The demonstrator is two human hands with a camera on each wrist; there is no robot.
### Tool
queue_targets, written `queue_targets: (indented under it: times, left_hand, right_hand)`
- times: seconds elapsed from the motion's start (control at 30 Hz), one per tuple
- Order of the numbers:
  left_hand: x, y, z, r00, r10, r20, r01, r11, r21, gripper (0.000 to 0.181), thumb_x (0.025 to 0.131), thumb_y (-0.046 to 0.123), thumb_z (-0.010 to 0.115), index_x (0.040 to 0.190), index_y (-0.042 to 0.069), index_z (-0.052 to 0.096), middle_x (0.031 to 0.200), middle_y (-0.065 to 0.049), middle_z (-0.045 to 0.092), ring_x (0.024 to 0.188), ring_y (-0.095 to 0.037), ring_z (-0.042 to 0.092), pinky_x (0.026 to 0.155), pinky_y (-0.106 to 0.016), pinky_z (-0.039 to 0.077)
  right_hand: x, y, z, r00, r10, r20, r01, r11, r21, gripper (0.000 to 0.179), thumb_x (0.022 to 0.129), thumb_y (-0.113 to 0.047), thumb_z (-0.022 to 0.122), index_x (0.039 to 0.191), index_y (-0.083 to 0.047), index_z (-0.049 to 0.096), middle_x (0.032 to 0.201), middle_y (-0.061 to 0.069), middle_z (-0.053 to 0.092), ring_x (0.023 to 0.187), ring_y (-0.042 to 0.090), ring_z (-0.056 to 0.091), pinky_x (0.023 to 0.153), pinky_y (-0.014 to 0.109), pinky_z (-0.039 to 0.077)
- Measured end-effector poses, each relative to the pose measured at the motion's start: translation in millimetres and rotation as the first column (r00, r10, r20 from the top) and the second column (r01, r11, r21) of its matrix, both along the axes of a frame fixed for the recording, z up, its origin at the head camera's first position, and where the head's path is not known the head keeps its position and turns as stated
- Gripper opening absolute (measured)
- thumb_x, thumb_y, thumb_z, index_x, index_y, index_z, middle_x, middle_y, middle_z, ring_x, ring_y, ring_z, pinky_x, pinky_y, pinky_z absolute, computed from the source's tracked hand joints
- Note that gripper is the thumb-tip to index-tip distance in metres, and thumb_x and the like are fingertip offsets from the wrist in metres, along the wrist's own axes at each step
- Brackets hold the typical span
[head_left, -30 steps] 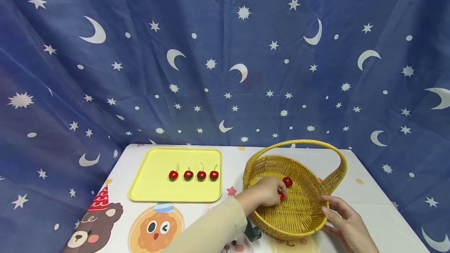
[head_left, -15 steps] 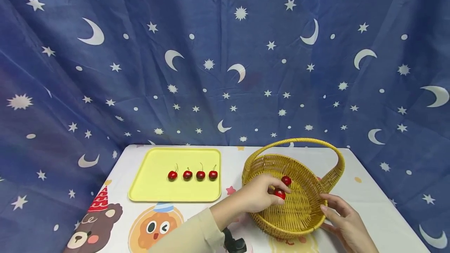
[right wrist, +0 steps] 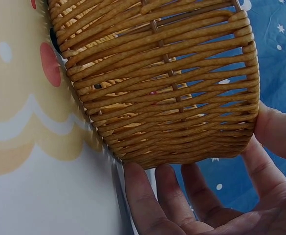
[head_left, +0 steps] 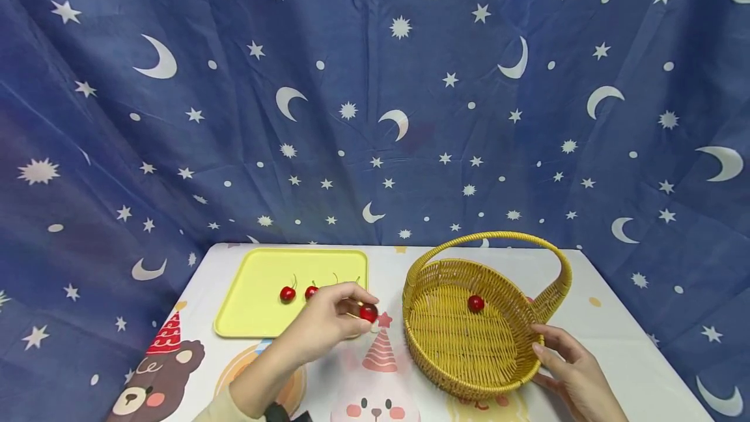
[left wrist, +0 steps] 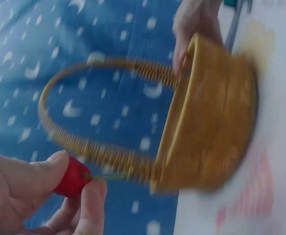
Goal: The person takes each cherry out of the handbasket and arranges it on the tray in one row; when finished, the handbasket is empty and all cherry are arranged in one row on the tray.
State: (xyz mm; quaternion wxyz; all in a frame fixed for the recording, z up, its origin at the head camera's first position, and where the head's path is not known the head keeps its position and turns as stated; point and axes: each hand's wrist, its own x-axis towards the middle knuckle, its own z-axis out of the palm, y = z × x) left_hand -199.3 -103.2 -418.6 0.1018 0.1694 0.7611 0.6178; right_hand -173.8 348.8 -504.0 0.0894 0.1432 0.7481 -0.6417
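Note:
My left hand [head_left: 328, 324] pinches a dark red cherry [head_left: 368, 312] between thumb and fingers, close to the tray's right front corner. In the left wrist view the green stem of this cherry [left wrist: 74, 177] sticks out past the fingertips. The yellow woven basket [head_left: 463, 350] with its tall arched handle stands to the right, holding one cherry [head_left: 476, 303]. At the basket's right side my right hand [head_left: 577, 370] grips the rim. The right wrist view has its fingertips [right wrist: 138, 181] against the woven wall.
A yellow tray [head_left: 252, 311] lies on the left of the table. Two cherries show on it, one of them the leftmost cherry [head_left: 288, 294]; stems of two more rise behind my left hand. A starry blue curtain [head_left: 375, 116] hangs behind the table.
My left hand has lifted a cherry out of the basket and carried it left to the tray's edge. One cherry stays in the basket; the right hand keeps its place on the rim.

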Motion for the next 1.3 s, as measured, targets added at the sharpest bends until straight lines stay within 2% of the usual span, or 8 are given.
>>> queue_targets:
  times: [0.1,0.23,0.37,0.5,0.63,0.83,1.17,1.3]
  left_hand:
    - [-5.0,-40.1,-5.5,0.993,0.114,0.006,-0.113,0.993,-0.045,0.035,0.095,0.000,0.076,0.130,0.005,0.074,0.125,-0.022,0.073,0.100,-0.022,0.071,0.077,-0.023,0.060]
    - [-15.9,-88.0,-19.8,0.970,0.244,0.013,-0.240,0.963,-0.124,0.040,0.100,-0.001,0.069,0.140,0.003,0.068,0.135,-0.025,0.069,0.099,-0.022,0.072,0.078,-0.025,0.060]
    - [-29.2,-126.1,-38.8,0.945,0.327,0.011,-0.319,0.929,-0.186,0.042,0.102,-0.004,0.065,0.144,-0.004,0.060,0.138,-0.026,0.064,0.097,-0.021,0.073,0.079,-0.030,0.063]
    - [-43.6,-151.2,-55.2,0.924,0.382,0.011,-0.369,0.898,-0.239,0.039,0.102,-0.005,0.063,0.141,-0.008,0.058,0.130,-0.027,0.067,0.092,-0.021,0.071,0.075,-0.031,0.062]
    - [-57.3,-162.7,-68.8,0.913,0.407,0.034,-0.384,0.883,-0.271,0.036,0.103,-0.005,0.062,0.138,-0.011,0.060,0.123,-0.027,0.070,0.095,-0.021,0.072,0.076,-0.029,0.063]
    - [-69.8,-165.9,-81.6,0.906,0.414,0.087,-0.378,0.884,-0.276,0.034,0.104,-0.006,0.060,0.137,-0.014,0.059,0.123,-0.030,0.068,0.095,-0.018,0.073,0.076,-0.027,0.063]
    - [-72.2,-167.2,-82.8,0.899,0.434,0.059,-0.384,0.845,-0.373,0.030,0.105,-0.003,0.059,0.135,-0.008,0.063,0.127,-0.030,0.068,0.089,-0.020,0.063,0.065,-0.028,0.057]
    - [-71.5,-166.9,-81.3,0.900,0.435,0.037,-0.385,0.829,-0.406,0.032,0.105,-0.003,0.059,0.136,-0.007,0.063,0.126,-0.029,0.068,0.080,-0.020,0.060,0.061,-0.028,0.053]
  right_hand:
    - [0.8,-1,0.1,1.000,-0.003,-0.006,0.003,1.000,-0.002,0.046,0.107,-0.029,0.069,0.150,-0.018,0.056,0.133,0.000,0.052,0.114,0.007,0.062,0.094,0.048,0.064]
    - [1.2,-1,0.2,1.000,-0.002,-0.018,0.002,1.000,-0.001,0.046,0.107,-0.029,0.068,0.150,-0.017,0.055,0.133,0.000,0.053,0.115,0.009,0.062,0.093,0.047,0.064]
    - [1.5,-1,0.6,1.000,-0.002,-0.023,0.002,1.000,0.004,0.048,0.107,-0.029,0.068,0.151,-0.016,0.054,0.135,0.001,0.052,0.116,0.008,0.061,0.094,0.046,0.064]
    - [1.6,-2,1.2,1.000,0.001,-0.027,-0.001,1.000,0.002,0.049,0.107,-0.029,0.068,0.152,-0.016,0.054,0.137,0.000,0.051,0.116,0.007,0.061,0.094,0.045,0.063]
    - [2.0,-2,1.7,0.999,0.000,-0.033,0.000,1.000,0.002,0.048,0.108,-0.028,0.068,0.152,-0.015,0.054,0.137,0.001,0.051,0.116,0.007,0.061,0.094,0.045,0.064]
    - [3.0,-2,1.9,1.000,0.001,-0.027,-0.001,1.000,0.003,0.048,0.107,-0.029,0.068,0.152,-0.016,0.054,0.137,0.001,0.050,0.116,0.006,0.061,0.094,0.046,0.064]
    - [3.3,-2,1.8,1.000,0.002,-0.024,-0.002,1.000,0.001,0.048,0.107,-0.029,0.068,0.151,-0.016,0.054,0.136,0.000,0.051,0.116,0.008,0.062,0.093,0.045,0.063]
    - [2.5,-1,0.7,1.000,-0.001,-0.012,0.001,1.000,-0.002,0.047,0.108,-0.030,0.068,0.151,-0.017,0.054,0.135,-0.001,0.051,0.116,0.007,0.061,0.093,0.045,0.063]
